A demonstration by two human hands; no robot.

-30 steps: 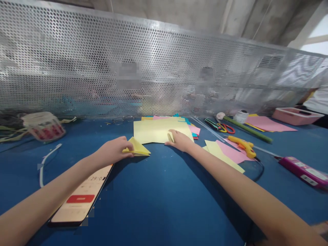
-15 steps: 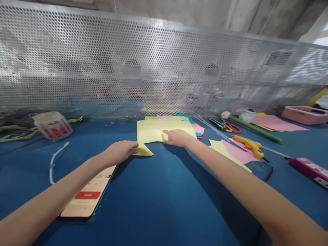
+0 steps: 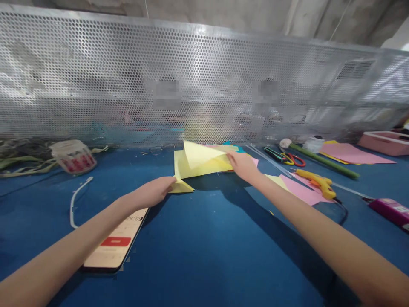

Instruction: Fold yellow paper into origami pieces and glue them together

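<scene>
My right hand (image 3: pixel 244 165) pinches the right edge of a large yellow sheet of paper (image 3: pixel 204 158) and holds it raised, with its far left corner curling up. Under it lies a stack of coloured paper, with pink and blue edges showing at the back. My left hand (image 3: pixel 158 190) is closed on a small folded piece of yellow paper (image 3: pixel 181 186), just in front of the sheet's left corner. Beneath my left forearm lies a phone (image 3: pixel 116 243) with a lit screen, partly covered by the arm.
To the right are a yellow glue gun (image 3: pixel 316 182), pink paper (image 3: pixel 302 192), scissors (image 3: pixel 294 159), a green stem (image 3: pixel 326 161) and a purple tool (image 3: pixel 390 212). At left stand a plastic tub (image 3: pixel 74 157) and a bent white strip (image 3: pixel 76 200). A perforated metal screen (image 3: pixel 204 76) borders the table's back.
My right hand has moved right and lifted the yellow sheet, which lay flat before and now bends upward. The left hand keeps its hold on the folded piece.
</scene>
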